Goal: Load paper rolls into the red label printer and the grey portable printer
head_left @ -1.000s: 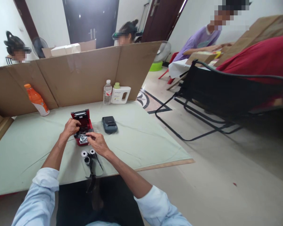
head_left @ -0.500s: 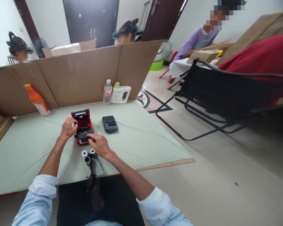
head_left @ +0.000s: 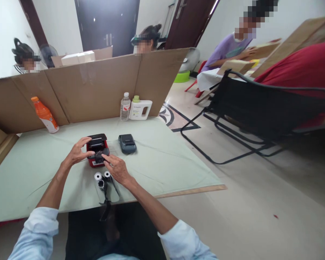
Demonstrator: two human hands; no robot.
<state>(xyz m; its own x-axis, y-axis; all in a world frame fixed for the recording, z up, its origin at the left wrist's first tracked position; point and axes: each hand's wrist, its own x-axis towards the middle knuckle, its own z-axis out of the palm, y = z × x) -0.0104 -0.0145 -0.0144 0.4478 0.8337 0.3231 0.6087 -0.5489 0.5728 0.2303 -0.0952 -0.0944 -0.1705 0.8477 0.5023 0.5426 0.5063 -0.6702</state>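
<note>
A small red printer (head_left: pixel 93 162) stands on the pale green table cover (head_left: pixel 162 159), its black lid folded down almost flat. My left hand (head_left: pixel 77 153) grips the printer's left side, one finger over the lid and the thumb at the front. My right hand (head_left: pixel 117 169) reaches in from the right with its fingertips pressed together at the printer's front edge; what they pinch is too small to make out. Three small paper rolls (head_left: pixel 101 178) lie just in front of the printer, by my right wrist. A blue-grey printer (head_left: pixel 127 143) sits to the right, untouched.
A cardboard screen (head_left: pixel 97 86) walls off the table's back. An orange bottle (head_left: pixel 44 115), a water bottle (head_left: pixel 125 106) and a white jug (head_left: pixel 140 109) stand against it. A black folding chair frame (head_left: pixel 249 112) is on the right. Other people sit behind the screen and at a far table.
The red printer's lid, upright before, has swung down nearly closed under my left hand. The shiny wrapped roll in my right fingers is no longer visible. My view shifted slightly.
</note>
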